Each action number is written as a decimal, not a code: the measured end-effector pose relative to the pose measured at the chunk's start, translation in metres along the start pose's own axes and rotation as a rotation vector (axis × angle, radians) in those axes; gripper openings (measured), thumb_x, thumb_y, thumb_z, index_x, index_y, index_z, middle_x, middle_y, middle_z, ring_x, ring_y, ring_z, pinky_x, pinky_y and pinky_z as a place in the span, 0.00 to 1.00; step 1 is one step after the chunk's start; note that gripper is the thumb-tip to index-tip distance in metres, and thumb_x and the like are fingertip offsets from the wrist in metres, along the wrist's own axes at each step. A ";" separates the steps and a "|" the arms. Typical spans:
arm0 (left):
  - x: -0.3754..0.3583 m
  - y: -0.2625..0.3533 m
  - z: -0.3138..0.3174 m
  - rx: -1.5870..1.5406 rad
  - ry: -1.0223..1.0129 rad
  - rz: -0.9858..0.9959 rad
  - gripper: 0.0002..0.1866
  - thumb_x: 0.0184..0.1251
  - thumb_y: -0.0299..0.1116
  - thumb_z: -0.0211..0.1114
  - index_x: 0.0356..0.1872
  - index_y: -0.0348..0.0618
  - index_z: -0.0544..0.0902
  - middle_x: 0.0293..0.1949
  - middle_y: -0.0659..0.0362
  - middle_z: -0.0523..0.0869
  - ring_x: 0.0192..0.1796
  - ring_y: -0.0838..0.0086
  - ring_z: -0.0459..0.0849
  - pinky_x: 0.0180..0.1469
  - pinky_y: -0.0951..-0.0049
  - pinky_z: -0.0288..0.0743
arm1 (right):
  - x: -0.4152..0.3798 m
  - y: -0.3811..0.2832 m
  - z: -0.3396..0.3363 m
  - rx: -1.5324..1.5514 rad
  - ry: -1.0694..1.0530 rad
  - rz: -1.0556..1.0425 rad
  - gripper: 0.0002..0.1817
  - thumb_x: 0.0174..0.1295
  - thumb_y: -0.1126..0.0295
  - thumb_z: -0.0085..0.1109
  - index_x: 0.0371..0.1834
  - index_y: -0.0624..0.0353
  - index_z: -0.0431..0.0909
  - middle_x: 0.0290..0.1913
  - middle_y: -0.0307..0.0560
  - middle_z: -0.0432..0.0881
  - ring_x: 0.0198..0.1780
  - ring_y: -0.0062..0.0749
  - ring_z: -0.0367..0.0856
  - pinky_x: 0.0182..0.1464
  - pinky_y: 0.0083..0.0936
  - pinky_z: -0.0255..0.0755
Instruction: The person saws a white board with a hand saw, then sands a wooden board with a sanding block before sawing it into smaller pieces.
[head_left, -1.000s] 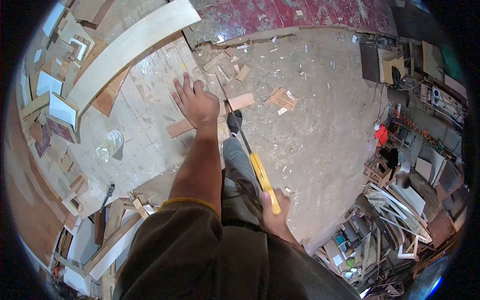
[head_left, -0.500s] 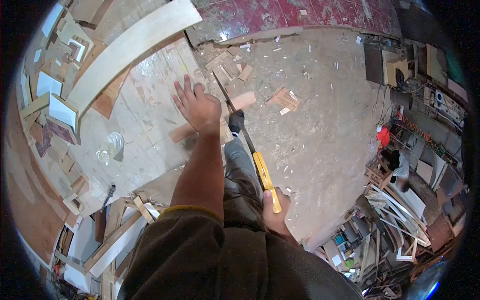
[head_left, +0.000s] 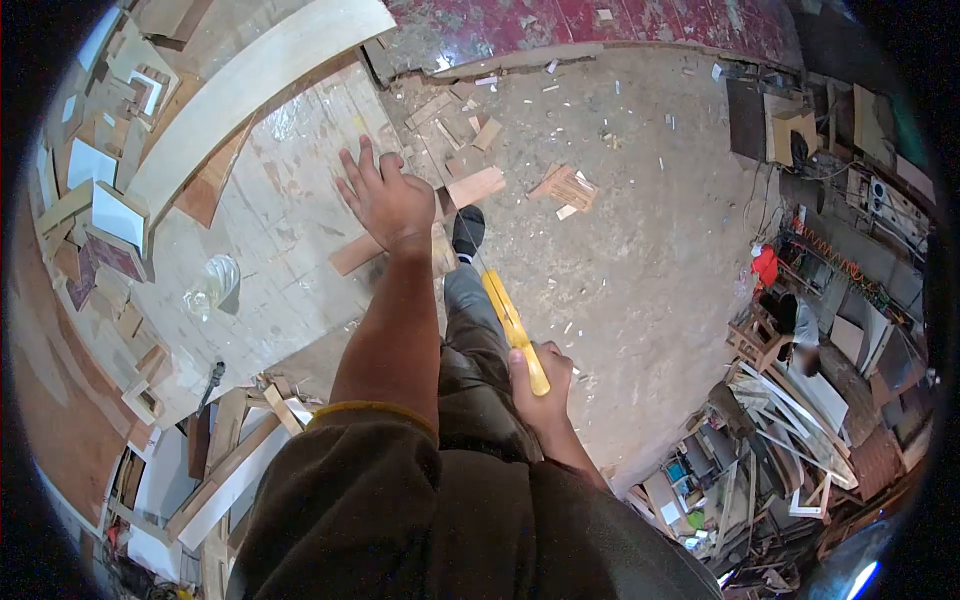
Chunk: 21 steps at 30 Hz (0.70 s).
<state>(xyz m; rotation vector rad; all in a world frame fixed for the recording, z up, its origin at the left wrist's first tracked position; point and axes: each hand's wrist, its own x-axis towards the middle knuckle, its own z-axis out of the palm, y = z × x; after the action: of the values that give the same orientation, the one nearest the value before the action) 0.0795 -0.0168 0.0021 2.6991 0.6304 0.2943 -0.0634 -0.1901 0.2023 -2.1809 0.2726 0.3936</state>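
A handsaw with a yellow handle [head_left: 508, 310] is gripped in my right hand [head_left: 541, 385], its fingers wrapped around the lower end. Its thin blade runs up and away, crossing a narrow wooden strip [head_left: 354, 254] just beyond the workbench edge. My left hand [head_left: 392, 207] lies on that strip with fingers spread, palm down, close to the blade. The strip's pale end [head_left: 478, 186] sticks out past the bench over the floor. Part of the strip is hidden under my left hand and wrist.
The workbench [head_left: 300, 260] carries a clear plastic cup-like item [head_left: 212, 285] and a long curved board [head_left: 265, 85]. Wood offcuts [head_left: 566, 188] lie on the floor. Stacked timber [head_left: 800, 420] is at right, near another person [head_left: 803, 325]. My foot [head_left: 467, 232] is below the strip.
The saw has shifted slightly up and left along its stroke, with my right hand moving with it. My left hand stays on the strip; the whole view has shifted a little.
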 end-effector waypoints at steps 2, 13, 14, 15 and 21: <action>0.001 0.000 -0.002 -0.002 -0.006 0.001 0.11 0.58 0.24 0.57 0.42 0.48 0.79 0.73 0.51 0.73 0.81 0.46 0.59 0.80 0.36 0.46 | -0.020 0.001 -0.008 -0.010 0.002 -0.004 0.14 0.66 0.65 0.65 0.23 0.58 0.77 0.17 0.50 0.74 0.20 0.47 0.74 0.31 0.38 0.66; 0.003 0.000 -0.005 0.009 -0.056 -0.012 0.11 0.57 0.22 0.57 0.40 0.48 0.79 0.74 0.51 0.71 0.82 0.46 0.57 0.80 0.34 0.46 | -0.007 0.001 -0.012 -0.047 -0.031 0.011 0.15 0.69 0.66 0.62 0.24 0.61 0.75 0.19 0.53 0.73 0.23 0.49 0.72 0.30 0.43 0.64; 0.000 -0.001 -0.005 0.011 -0.063 -0.016 0.11 0.57 0.22 0.57 0.40 0.48 0.79 0.74 0.51 0.71 0.82 0.46 0.57 0.80 0.34 0.46 | -0.018 0.003 -0.021 -0.012 -0.055 0.005 0.15 0.69 0.67 0.62 0.24 0.61 0.75 0.19 0.53 0.73 0.23 0.49 0.72 0.30 0.43 0.64; 0.001 0.000 -0.004 0.007 -0.055 -0.017 0.11 0.57 0.22 0.57 0.40 0.48 0.79 0.74 0.50 0.72 0.82 0.46 0.57 0.79 0.34 0.46 | -0.021 0.006 -0.025 0.020 -0.077 -0.012 0.15 0.69 0.67 0.61 0.24 0.61 0.75 0.19 0.53 0.73 0.23 0.49 0.72 0.30 0.42 0.64; 0.001 0.000 -0.003 -0.003 -0.026 -0.008 0.10 0.58 0.21 0.57 0.39 0.47 0.79 0.73 0.49 0.73 0.82 0.46 0.59 0.79 0.33 0.47 | 0.011 0.004 0.001 0.010 -0.015 -0.002 0.14 0.66 0.67 0.65 0.23 0.58 0.77 0.17 0.50 0.73 0.19 0.49 0.70 0.31 0.37 0.63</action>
<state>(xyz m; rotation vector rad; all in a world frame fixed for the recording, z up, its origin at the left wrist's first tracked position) 0.0794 -0.0150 0.0051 2.6926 0.6323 0.2580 -0.0547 -0.1921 0.1949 -2.1674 0.2641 0.4063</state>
